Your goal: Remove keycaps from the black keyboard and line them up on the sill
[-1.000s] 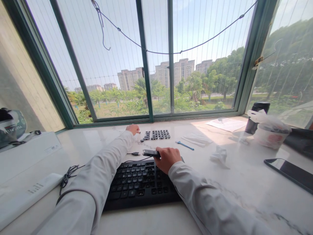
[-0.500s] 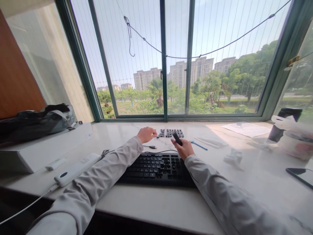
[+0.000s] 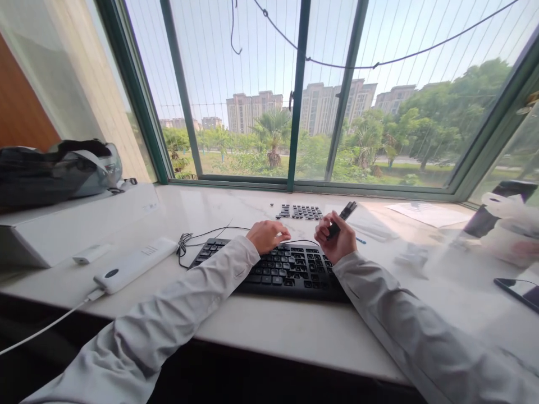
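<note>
A black keyboard (image 3: 269, 276) lies near the table's front edge, with many keycaps off its right part. Over its upper middle hovers my left hand (image 3: 266, 235), its fingers bent and a little apart, nothing visible in them. My right hand (image 3: 339, 240) is closed around a small black brush (image 3: 347, 210), held upright with its tufted end above the fist, over the keyboard's upper right corner. Behind the keyboard, loose black keycaps (image 3: 307, 212) lie in rows, with a single keycap (image 3: 272, 205) left of them. Behind my right hand a blue stick (image 3: 361, 240) is partly hidden.
At left lie a white power strip (image 3: 138, 264), a white box (image 3: 84, 224) under a dark bag (image 3: 54, 174), and a bundled black cable (image 3: 184, 244). To the right are crumpled clear plastic (image 3: 412, 255), a paper sheet (image 3: 429, 214), a plastic bag (image 3: 511, 235) and a phone (image 3: 517, 292).
My left hand has come back from the loose keycaps to above the keyboard. My right hand has turned, so the brush's tufted end points up. The view has shifted a little.
</note>
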{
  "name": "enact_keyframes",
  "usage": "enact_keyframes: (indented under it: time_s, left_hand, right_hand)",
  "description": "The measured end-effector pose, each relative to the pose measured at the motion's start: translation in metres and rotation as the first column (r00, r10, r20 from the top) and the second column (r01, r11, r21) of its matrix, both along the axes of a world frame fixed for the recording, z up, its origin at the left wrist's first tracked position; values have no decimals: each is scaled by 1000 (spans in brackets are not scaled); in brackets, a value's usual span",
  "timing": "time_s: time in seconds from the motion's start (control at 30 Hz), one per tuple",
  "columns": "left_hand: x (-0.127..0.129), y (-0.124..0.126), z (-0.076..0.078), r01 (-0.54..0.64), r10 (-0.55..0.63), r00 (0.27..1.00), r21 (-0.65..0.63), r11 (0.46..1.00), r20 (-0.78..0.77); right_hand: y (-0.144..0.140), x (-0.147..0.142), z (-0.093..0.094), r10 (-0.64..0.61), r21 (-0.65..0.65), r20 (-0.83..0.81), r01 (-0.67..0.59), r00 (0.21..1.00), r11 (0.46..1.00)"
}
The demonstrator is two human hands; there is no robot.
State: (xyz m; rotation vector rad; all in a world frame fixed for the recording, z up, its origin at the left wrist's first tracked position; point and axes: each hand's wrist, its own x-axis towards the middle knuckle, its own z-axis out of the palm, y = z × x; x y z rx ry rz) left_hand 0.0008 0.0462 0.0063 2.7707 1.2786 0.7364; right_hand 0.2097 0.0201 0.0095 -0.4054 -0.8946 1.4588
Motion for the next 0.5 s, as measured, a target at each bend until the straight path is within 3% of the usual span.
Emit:
enact_keyframes:
  time_s: [0.1,0.2,0.3,0.5]
  left_hand:
    - [8,-4,-2,152,-140,981,-86,985,138]
    - [16,-11,-2,304,-235,929,-226,925,287]
    - [20,-16,0,300,-187,916,-297,906,355]
    - [10,-6,6,252,-101,901,-320,913,421]
  right_hand:
    - [-6,-4,5,27,10,-47,-26,999,1000]
    - [-10,-8,6,52,16,-40,-52,998,999]
    - [-11,-16,8,62,16,-22,-62,998,998]
    - [3,-41,17,50,-45,-72,-53,996,998]
